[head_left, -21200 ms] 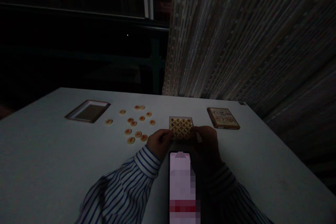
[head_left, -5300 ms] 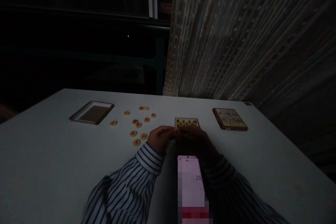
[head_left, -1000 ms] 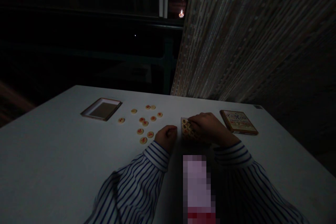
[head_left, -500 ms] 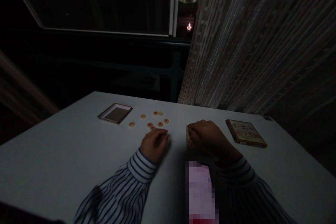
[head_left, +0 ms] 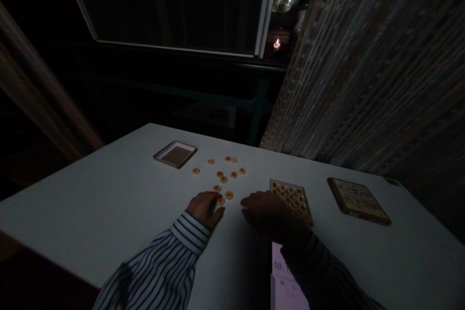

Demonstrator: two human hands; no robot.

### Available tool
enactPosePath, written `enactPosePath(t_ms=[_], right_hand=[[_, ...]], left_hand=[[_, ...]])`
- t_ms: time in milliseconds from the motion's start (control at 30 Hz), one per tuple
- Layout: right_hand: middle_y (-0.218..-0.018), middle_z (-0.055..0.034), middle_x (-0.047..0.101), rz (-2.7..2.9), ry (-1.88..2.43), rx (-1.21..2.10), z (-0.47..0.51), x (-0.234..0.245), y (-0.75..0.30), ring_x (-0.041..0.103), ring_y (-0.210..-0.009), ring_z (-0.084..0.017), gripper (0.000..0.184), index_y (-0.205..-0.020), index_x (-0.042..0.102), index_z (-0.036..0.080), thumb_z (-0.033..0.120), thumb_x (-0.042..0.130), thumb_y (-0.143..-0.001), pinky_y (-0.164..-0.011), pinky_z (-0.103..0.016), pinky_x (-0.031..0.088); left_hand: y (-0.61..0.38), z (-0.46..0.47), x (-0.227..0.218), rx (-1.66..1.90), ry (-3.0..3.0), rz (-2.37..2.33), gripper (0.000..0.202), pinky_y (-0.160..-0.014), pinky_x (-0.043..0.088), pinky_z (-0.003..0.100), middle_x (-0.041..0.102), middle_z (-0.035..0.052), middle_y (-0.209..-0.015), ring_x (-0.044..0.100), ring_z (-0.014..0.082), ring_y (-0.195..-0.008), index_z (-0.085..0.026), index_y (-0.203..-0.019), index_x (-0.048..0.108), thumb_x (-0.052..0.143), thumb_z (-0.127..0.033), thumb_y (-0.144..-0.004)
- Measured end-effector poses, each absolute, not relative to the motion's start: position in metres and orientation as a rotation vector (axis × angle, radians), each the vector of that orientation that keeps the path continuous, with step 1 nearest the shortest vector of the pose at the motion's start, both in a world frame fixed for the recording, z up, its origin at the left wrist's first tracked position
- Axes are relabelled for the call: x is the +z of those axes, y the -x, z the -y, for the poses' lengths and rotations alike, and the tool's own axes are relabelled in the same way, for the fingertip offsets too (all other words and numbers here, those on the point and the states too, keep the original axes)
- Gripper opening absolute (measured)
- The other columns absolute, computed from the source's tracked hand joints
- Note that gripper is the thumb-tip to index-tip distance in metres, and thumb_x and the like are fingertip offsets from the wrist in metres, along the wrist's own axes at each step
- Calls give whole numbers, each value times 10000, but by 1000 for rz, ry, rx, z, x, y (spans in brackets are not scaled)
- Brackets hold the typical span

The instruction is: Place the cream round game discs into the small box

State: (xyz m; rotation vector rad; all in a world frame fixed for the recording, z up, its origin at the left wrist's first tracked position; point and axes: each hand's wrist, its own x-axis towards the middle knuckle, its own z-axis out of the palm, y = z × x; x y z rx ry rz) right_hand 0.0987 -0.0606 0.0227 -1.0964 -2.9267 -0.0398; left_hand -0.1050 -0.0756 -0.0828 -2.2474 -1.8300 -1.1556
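Observation:
My left hand (head_left: 206, 206) rests on the white table (head_left: 109, 203) with its fingers bent, the tips pinching a round cream game piece with a red mark (head_left: 220, 200). Several more such pieces (head_left: 225, 175) lie scattered just beyond it. My right hand (head_left: 264, 210) is in shadow, flat on the table with fingers apart and holding nothing. It lies just left of a small square tray (head_left: 292, 197) filled with round pieces. Both sleeves are blue and white striped.
An empty shallow box half (head_left: 175, 153) lies at the far left of the pieces. A printed box lid (head_left: 358, 200) lies at the right. A lit phone (head_left: 286, 278) lies near me under my right forearm. A woven blind hangs at the right, a dark window behind.
The tray, held tilted on edge in my right hand, now lies flat and that hand is off it. My left hand went forward to the loose pieces. The view swung left.

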Motion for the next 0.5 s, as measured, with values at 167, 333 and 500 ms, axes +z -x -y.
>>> enactPosePath(t_ms=[167,333,500], right_hand=[[-863,-66,626,2955,1059,-53,64,16,-98,560,-796,-178,231,-940,593,181,258,391,-858,-676,-296,358],[-860,-65,626,2977,1064,-41,64,15,-98,559,-792,-182,206,-932,587,182,250,412,-846,-670,-299,355],[-865,-60,625,2971,1045,-33,64,15,-100,561,-788,-183,213,-961,581,190,256,417,-842,-671,-301,358]], left_hand=[[106,74,-87,-1068,2235,1882,255,-760,478,382,675,66,-891,599,237,-837,-192,-909,606,603,-255,-663],[107,73,-84,-1017,2235,1925,251,-754,485,369,683,56,-881,608,229,-824,-204,-919,613,595,-272,-679],[107,72,-83,-1004,2236,1969,225,-736,490,362,684,57,-874,611,224,-818,-203,-918,615,558,-276,-712]])
